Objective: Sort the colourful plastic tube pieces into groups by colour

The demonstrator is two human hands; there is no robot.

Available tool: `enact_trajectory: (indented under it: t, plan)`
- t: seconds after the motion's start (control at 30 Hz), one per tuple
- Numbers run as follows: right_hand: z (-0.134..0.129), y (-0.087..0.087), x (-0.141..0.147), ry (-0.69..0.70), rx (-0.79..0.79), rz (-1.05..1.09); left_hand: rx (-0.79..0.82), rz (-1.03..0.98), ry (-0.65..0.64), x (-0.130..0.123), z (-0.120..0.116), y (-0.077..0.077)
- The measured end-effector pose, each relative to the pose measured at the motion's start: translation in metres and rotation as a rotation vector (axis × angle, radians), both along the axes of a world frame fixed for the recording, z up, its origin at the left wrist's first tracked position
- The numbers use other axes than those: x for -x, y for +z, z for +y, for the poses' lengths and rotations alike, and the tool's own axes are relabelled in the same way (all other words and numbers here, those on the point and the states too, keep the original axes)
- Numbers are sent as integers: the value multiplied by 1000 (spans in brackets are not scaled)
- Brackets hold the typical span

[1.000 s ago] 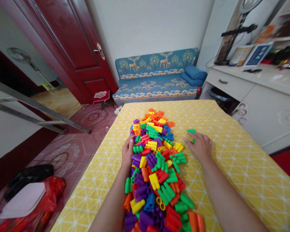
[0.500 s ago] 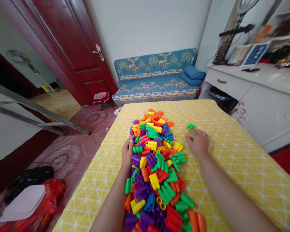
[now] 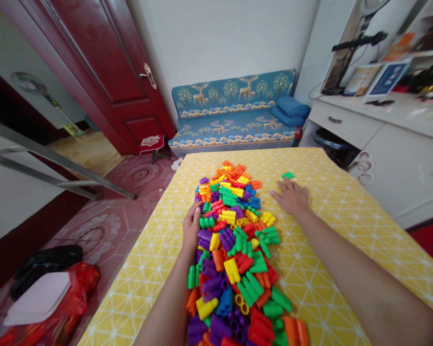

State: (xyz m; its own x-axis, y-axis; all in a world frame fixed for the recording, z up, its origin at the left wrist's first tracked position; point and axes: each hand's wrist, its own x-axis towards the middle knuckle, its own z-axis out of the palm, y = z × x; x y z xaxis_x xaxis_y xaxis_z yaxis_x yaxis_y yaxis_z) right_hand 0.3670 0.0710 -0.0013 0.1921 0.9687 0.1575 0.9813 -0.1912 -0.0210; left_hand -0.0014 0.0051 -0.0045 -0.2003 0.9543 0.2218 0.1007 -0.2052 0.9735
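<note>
A long heap of plastic building pieces [image 3: 232, 270], tube-shaped and joined side by side in purple, green, yellow, red, orange and blue, runs down the middle of the table. Along its left edge lies my left hand [image 3: 192, 225], fingers stretched against the pieces and gripping none that I can see. To the right of the heap, my right hand [image 3: 293, 198] is palm down over the cloth, its fingers spread. Just past those fingertips sits a single green piece [image 3: 287, 175], apart from the heap. What lies under the right palm is hidden.
A yellow cloth with white lines [image 3: 332, 216] covers the table. Beyond its far edge stands a blue patterned sofa [image 3: 223, 127]. A white cabinet [image 3: 393, 168] is on the right. To the left are a metal ladder [image 3: 90, 185] and bags [image 3: 82, 288] on the floor.
My right hand has reached slightly farther away and its fingers have spread. The green piece now lies farther from me. My left hand stays by the heap.
</note>
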Motion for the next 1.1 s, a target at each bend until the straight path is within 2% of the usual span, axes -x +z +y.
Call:
enact_trajectory:
  t: [0.13, 0.3, 0.4, 0.53, 0.67, 0.9, 1.0, 1.1]
  plan:
    - [-6, 1, 2, -5, -142, 9, 7, -6, 16, -1, -1, 2]
    - [-36, 8, 10, -8, -362, -32, -4, 17, 9, -1, 0, 2]
    - [-57, 12, 13, 20, -392, -36, -3, 32, 5, 0, -1, 2]
    - [-71, 13, 11, -13, -333, 20, -10, 38, 16, -1, -2, 5]
    - [-66, 10, 7, -73, -276, 45, 2, 36, 24, -2, -2, 6]
    - [-54, 4, 1, 43, -345, 135, 5, 19, 13, 0, 0, 2]
    - [-55, 2, -2, -27, -425, 176, 0, 16, 16, 0, 0, 2]
    - [-53, -3, -3, -128, -372, 180, -3, 21, 21, -1, -1, 3]
